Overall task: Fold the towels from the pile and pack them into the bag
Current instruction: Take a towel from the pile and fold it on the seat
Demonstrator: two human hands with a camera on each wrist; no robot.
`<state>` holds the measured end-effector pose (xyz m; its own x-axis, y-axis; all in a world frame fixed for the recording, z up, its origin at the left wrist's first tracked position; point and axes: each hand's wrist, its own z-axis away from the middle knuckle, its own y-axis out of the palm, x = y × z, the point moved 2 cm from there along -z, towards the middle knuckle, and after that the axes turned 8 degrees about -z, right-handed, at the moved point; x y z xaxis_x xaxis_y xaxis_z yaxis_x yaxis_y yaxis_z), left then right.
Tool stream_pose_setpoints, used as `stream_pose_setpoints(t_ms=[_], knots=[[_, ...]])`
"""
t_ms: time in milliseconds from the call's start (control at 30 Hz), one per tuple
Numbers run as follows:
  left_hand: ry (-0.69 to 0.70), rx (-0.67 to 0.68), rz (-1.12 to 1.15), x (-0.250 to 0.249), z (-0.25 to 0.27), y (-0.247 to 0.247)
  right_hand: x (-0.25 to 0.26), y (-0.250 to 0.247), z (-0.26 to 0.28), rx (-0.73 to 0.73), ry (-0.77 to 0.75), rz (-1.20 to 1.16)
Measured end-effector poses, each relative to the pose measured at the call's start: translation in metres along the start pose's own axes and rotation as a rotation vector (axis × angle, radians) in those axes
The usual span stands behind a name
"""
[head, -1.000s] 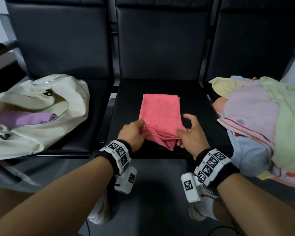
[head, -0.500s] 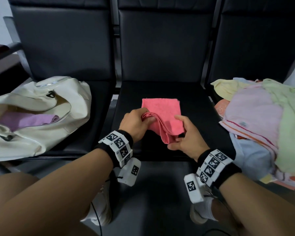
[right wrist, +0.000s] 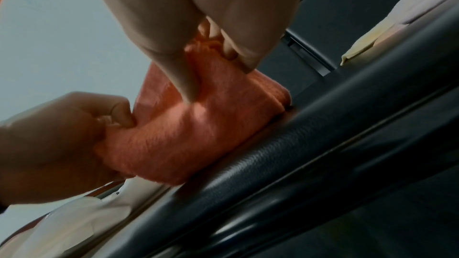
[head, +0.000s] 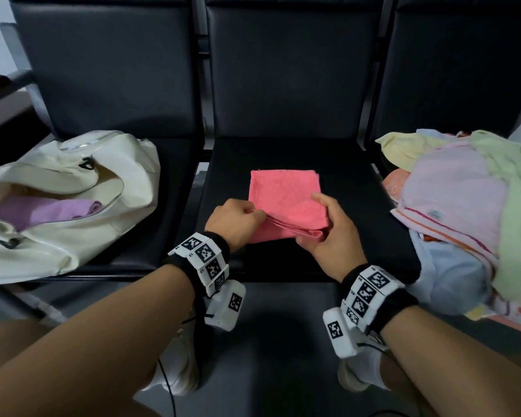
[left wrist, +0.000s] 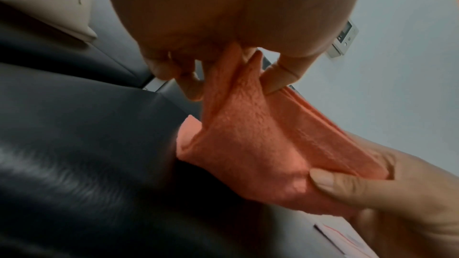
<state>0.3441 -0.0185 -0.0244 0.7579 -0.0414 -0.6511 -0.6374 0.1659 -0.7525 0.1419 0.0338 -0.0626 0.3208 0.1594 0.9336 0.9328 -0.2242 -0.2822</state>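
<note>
Pink towel (head: 286, 203) lies on the middle seat (head: 358, 206), near end lifted. Left hand (head: 233, 219) is clamped on its near-left corner, right hand (head: 333, 233) on the near-right, thumbs on top. Step judged: last fold, near edge carried over to the far edge. Corners should be kept level and layers pinched together so none slip; crease to be pressed flat once laid. Bag (head: 73, 206) sits open on the left seat, purple towel (head: 51, 210) inside; pile (head: 469, 212) on the right.

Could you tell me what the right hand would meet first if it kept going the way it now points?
Probably the backrest: the right hand, gripping the pink towel, points over the seat, though depth is unclear.
</note>
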Motion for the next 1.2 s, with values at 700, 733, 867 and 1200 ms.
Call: stream_pose_setpoints(t_ms=[700,733,867,1200], knots=[[0.069,-0.101,0.005,0.0,0.004,-0.002,-0.004,-0.039,-0.013,-0.087,-0.165,0.138],[0.082,-0.107,0.023,0.0,0.003,-0.003,-0.004,-0.041,-0.015,-0.075,-0.15,0.138],[0.119,-0.142,0.088,-0.002,-0.001,-0.007,0.003,-0.046,-0.023,-0.037,-0.068,0.101],[0.176,-0.139,0.058,-0.003,-0.017,-0.027,0.029,-0.055,-0.044,0.003,-0.072,0.077]])
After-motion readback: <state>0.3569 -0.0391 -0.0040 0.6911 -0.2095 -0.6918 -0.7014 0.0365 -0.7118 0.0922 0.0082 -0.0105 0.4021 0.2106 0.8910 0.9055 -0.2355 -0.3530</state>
